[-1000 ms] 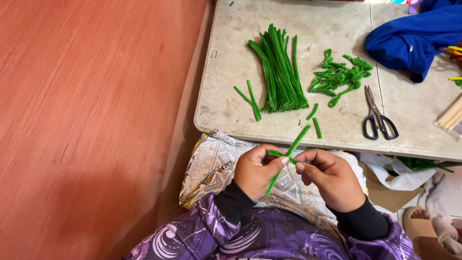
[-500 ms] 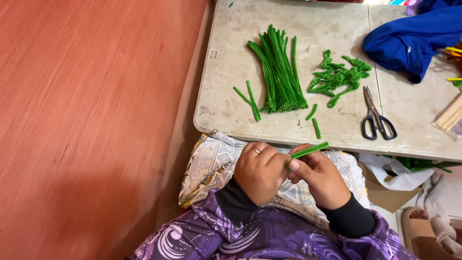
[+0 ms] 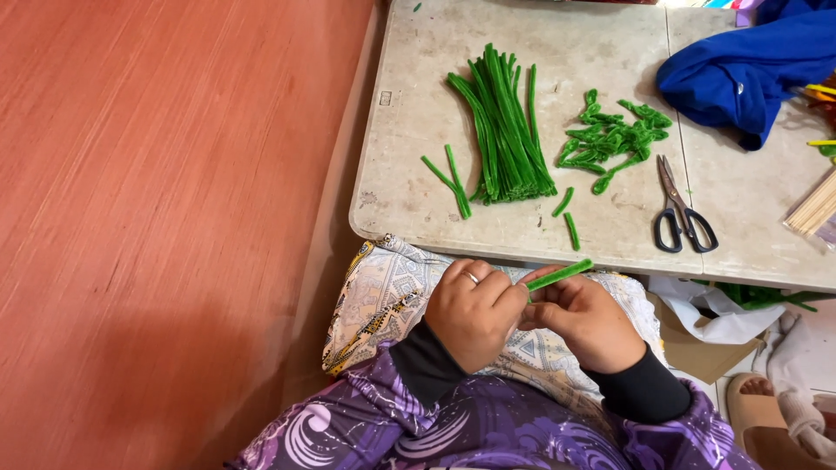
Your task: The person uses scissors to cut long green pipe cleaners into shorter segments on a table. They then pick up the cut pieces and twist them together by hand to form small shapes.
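- Pinching one end of a short green pipe cleaner [image 3: 559,275], the left hand [image 3: 472,312] stayed curled shut over the patterned lap cloth [image 3: 383,296]
- Fuzzy and straight, that piece slanted up rightward, just below the table edge [image 3: 488,248]
- Right hand [image 3: 585,324] gripped it too, fingers closed

Looks like a home craft corner, not a real workshop: a low, worn tabletop [image 3: 418,130] by a reddish-brown floor [image 3: 174,218], green pipe cleaners [image 3: 505,122], kitchen-style scissors [image 3: 684,213], wooden sticks [image 3: 814,209], a crumpled blue cloth [image 3: 749,65], and a patterned cushion [image 3: 383,296] on the lap.
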